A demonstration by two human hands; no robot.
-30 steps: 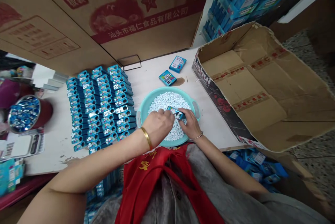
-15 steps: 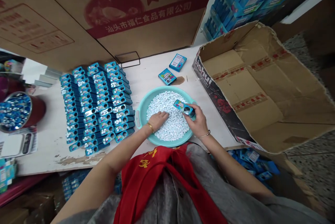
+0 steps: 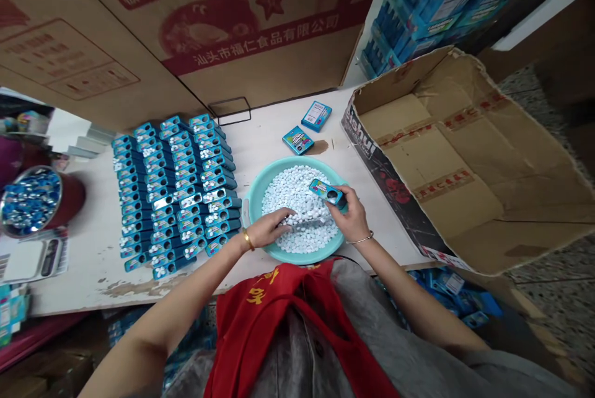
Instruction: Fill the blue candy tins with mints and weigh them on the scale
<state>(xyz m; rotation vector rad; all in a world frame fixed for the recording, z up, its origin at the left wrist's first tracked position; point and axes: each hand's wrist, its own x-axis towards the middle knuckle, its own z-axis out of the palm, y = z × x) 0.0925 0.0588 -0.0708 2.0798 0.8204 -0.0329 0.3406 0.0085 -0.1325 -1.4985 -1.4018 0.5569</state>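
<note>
My left hand (image 3: 269, 229) is closed at the left side of the turquoise basin (image 3: 255, 190), pinching what looks like a small see-through scoop (image 3: 309, 223) with white candies heaped on it. Its outline is hard to make out among the candies. White mint-like candies (image 3: 290, 188) fill much of the basin. Over the basin's right side, my right hand (image 3: 352, 215) grips a blue candy box (image 3: 324, 191) between thumb and fingers. The box is tilted, with a round dark opening in its end facing up.
Rows of blue boxes (image 3: 179, 193) stand at left, some with candies showing in their holes. Two blue boxes (image 3: 298, 139) lie behind the basin. An open carton (image 3: 432, 144) is at right, large cartons (image 3: 260, 69) behind. A red bucket (image 3: 69, 199) of blue wrapped pieces stands far left.
My left hand has drawn left and lifted off the candies, with a heap of candies now raised in front of its fingers. My right hand still holds the box in nearly the same place.
</note>
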